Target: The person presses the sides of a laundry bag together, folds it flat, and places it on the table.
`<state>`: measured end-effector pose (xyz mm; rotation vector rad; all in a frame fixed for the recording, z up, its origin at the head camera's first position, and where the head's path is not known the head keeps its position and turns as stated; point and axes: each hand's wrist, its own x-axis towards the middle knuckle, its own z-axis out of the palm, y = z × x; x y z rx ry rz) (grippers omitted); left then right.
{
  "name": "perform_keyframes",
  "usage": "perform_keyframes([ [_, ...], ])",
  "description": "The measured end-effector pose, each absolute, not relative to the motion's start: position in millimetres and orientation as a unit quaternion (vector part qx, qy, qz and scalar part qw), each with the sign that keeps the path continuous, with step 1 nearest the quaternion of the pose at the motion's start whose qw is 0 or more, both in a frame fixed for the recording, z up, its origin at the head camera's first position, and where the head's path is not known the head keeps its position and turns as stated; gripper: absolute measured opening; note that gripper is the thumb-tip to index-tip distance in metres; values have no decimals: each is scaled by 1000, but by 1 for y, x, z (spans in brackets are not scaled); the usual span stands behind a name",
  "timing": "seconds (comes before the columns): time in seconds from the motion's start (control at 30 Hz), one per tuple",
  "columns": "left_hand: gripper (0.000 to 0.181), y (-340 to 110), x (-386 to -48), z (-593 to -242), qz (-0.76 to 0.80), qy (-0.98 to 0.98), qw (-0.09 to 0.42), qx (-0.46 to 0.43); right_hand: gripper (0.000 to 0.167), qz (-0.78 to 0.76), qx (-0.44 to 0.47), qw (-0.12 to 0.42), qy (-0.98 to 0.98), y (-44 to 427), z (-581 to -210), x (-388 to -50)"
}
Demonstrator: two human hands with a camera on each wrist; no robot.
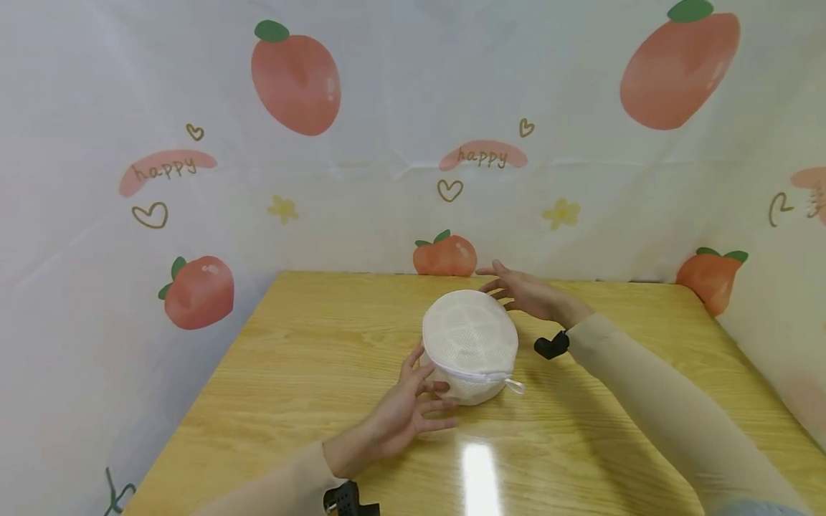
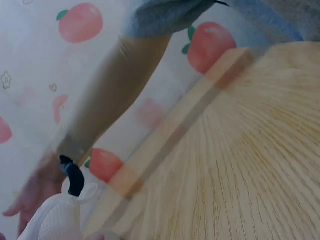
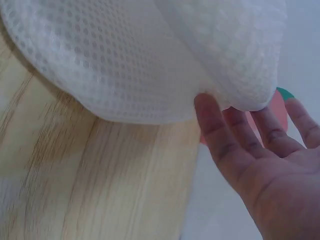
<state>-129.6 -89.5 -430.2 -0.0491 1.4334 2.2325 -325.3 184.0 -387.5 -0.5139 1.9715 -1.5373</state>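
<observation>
Left grip point(image 1: 405, 412), right grip point(image 1: 528, 294), splayed; bag point(image 1: 470, 333) between

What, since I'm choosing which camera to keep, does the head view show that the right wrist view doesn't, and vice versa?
Only the head view: the left hand at the near-left side of the white mesh bag, plus the zipper and pull tab.
Only the right wrist view: a close-up of the mesh holes.
Both: the bag, right hand, wooden table and fruit-printed backdrop.
</observation>
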Motion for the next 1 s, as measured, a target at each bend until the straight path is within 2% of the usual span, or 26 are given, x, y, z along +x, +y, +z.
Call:
perform_keyframes([
  [0.17,74,-80,-133,-434,846,490,213,-2,72,-567,-176,315,741,177,-392,-326],
  [0.43,90,-73,-143,-440,871,462,166,-3,61,-551,-207,353,727,167,-398,-318],
  [0.57,92,-71,-146,-443,864,478,159,1,67,-545,-205,370,724,169,-403,-315],
  [1.0,89,-67,-157,-451,819,553,151,-26,71,-573,-174,350,720,180,-433,-309],
])
